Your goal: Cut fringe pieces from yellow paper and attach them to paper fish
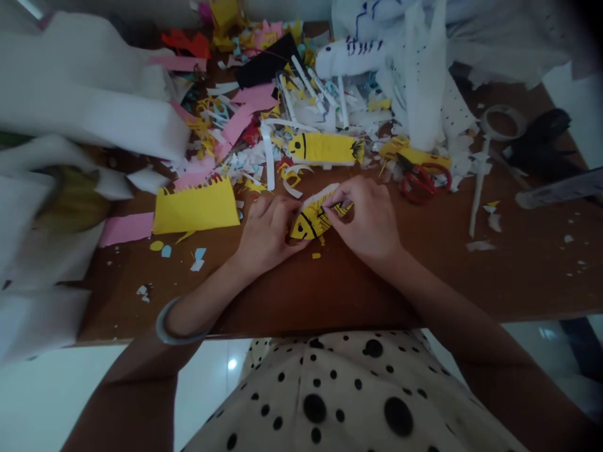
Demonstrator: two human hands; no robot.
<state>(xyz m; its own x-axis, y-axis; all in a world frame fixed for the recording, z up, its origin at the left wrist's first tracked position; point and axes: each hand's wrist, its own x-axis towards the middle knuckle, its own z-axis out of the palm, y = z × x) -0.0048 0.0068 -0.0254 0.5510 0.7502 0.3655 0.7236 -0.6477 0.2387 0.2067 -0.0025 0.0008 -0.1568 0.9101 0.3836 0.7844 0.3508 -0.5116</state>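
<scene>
A yellow paper fish [307, 227] with black stripes, an eye and a mouth lies tilted just above the table. My left hand [271, 229] is closed around its head end, with the thumb along the lower edge. Over the fish's middle and tail, my right hand [365, 216] has thumb and forefinger pinched together on its striped side. What sits between those fingertips is too small and dark to make out. A white paper edge shows along the fish's upper side. Behind it lies another yellow paper fish [325, 148] with a black-lined tail.
Paper scraps and white markers [306, 78] heap up at the back. Red-handled scissors [419, 182] and a tape roll [504, 122] lie to the right. On the left are a yellow paper sheet [195, 210], a pink piece [126, 230] and bulky white material [94, 94].
</scene>
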